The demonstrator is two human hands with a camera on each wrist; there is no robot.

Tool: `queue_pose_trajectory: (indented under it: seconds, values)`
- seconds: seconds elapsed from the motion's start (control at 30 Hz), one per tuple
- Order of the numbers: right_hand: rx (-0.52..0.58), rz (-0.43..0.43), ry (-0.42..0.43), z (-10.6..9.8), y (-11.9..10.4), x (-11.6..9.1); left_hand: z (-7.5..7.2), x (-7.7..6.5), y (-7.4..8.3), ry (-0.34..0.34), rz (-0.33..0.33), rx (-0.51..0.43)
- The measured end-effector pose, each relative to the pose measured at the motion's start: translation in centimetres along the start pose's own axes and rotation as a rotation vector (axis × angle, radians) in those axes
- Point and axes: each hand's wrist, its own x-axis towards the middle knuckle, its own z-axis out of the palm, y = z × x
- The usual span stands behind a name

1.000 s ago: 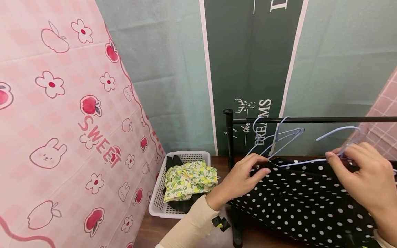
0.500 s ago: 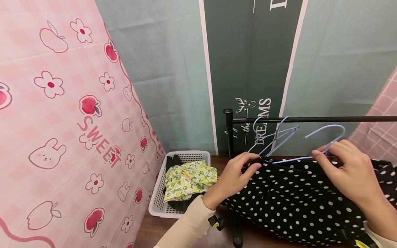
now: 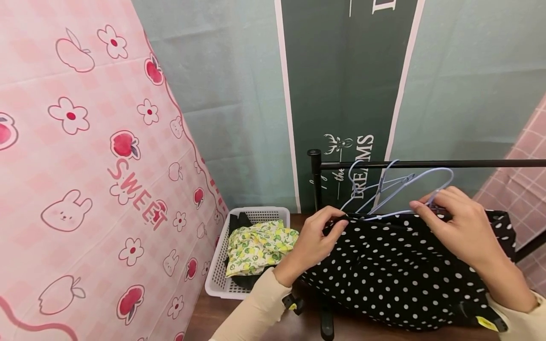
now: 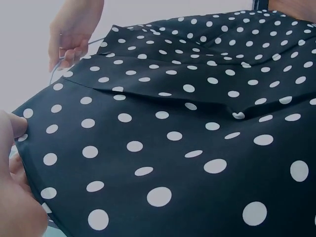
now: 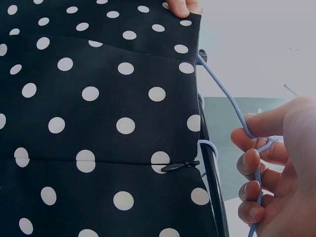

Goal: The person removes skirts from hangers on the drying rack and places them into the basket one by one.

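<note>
A black skirt point(image 3: 392, 274) with white dots hangs below both hands, its top edge spread out. My left hand point(image 3: 313, 239) pinches that edge at its left corner between thumb and fingers. My right hand point(image 3: 460, 227) grips a light-blue hanger point(image 3: 452, 176) at the base of its hook. The hanger's arm slopes down behind the skirt's top edge toward the left hand; its far end is hidden by cloth. In the right wrist view, fingers point(image 5: 249, 163) curl round the hanger's wire, and a zipper pull point(image 5: 180, 166) shows at the skirt's edge.
A black clothes rack's rail point(image 3: 482, 164) runs behind the hands, with two light-blue hangers point(image 3: 352, 180) hooked near its left post point(image 3: 316, 184). On the floor, a white basket point(image 3: 214, 282) holds lemon-print cloth point(image 3: 260, 246) and dark cloth. A pink curtain point(image 3: 102, 199) hangs at left.
Both hands have moved left with the skirt and hanger, the right hand further than the left. The hanger's hook now stands closer to the hangers on the rail.
</note>
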Motion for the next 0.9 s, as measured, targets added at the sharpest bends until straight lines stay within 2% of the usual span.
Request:
queue_pose_trajectory:
  seconds: [0.37, 0.73, 0.9]
  values:
    - [-0.009, -0.030, -0.028, 0.6, 0.0, 0.4, -0.9, -0.4, -0.4, 0.014, -0.009, -0.002]
    - [-0.008, -0.040, -0.037, 0.8, -0.1, 0.5, -1.3, -0.7, -1.3, 0.048, 0.044, 0.042]
    - [-0.012, -0.038, -0.046, 0.8, -0.1, 0.5, -1.5, -1.0, -1.6, 0.066, 0.037, 0.048]
